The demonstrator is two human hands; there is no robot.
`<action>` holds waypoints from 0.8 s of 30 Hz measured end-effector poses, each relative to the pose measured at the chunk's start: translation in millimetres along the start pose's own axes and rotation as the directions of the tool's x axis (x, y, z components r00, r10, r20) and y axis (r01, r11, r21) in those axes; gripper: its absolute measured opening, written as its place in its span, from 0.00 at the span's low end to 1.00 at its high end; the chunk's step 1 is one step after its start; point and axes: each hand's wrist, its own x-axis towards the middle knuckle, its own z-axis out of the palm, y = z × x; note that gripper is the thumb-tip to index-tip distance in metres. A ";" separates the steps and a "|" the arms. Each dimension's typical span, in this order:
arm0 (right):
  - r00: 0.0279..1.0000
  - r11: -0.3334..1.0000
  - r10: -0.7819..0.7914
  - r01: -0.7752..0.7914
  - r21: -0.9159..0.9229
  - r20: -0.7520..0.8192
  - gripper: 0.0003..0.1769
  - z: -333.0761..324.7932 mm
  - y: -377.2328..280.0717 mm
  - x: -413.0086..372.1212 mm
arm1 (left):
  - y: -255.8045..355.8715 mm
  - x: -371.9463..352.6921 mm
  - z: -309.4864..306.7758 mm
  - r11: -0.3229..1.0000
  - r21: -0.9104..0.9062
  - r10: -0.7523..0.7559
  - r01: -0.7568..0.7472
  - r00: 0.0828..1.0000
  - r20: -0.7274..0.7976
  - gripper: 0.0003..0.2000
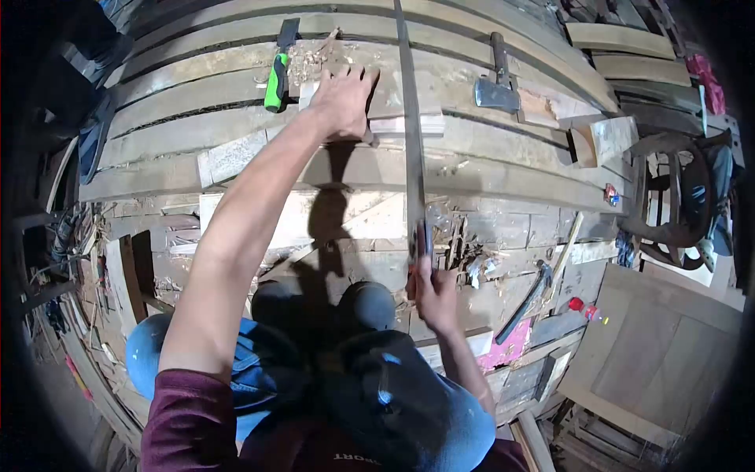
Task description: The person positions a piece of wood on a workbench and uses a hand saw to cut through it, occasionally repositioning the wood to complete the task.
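Note:
My right hand (436, 297) is closed round the handle of a handsaw (411, 141). The long narrow blade shows nearly edge-on and runs forward across the slatted bench (173, 130). With fingers spread, my left hand (343, 101) presses down on a pale piece of wood (405, 126) lying across the slats. The saw blade passes over this piece, right of my left hand. Just left of that hand lies a chisel (277, 82) with a green and black handle. Wood shavings (314, 61) are scattered beyond my fingers.
A hatchet (497, 94) rests on the bench at the right, near a wood block (613, 140). Below the bench, offcuts and a dark curved tool (523, 303) lie on the littered floor. A wooden panel (657, 354) is at the lower right.

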 end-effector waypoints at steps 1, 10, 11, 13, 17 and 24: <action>0.998 0.996 0.059 -0.059 -0.063 0.005 0.29 -2.5 -1.7 6.6 | -0.6 -0.4 2.5 0.999 0.029 0.022 -0.020 0.999 -0.043 0.60; 0.998 0.996 0.039 -0.043 0.081 0.049 0.33 11.3 -27.6 17.2 | 1.2 -5.1 -3.7 0.990 0.042 0.136 -0.136 0.991 0.004 0.56; 0.999 0.998 0.034 -0.037 0.060 0.040 0.32 13.2 -27.9 22.2 | 1.9 -4.4 -4.9 0.990 0.054 0.133 -0.133 0.991 0.014 0.55; 0.999 0.999 0.049 -0.050 0.005 0.009 0.30 12.1 -25.2 23.8 | 1.8 -4.4 -2.8 0.994 0.031 0.109 -0.109 0.994 0.000 0.54; 0.997 0.997 0.069 -0.067 0.048 -0.026 0.31 15.4 -32.3 19.0 | 4.2 -7.5 0.3 0.995 0.015 0.095 -0.094 0.995 -0.039 0.52; 0.993 0.990 0.119 -0.117 0.076 -0.026 0.32 10.5 -14.9 -22.5 | -0.6 -5.0 3.3 0.994 0.048 0.097 -0.095 0.994 -0.045 0.52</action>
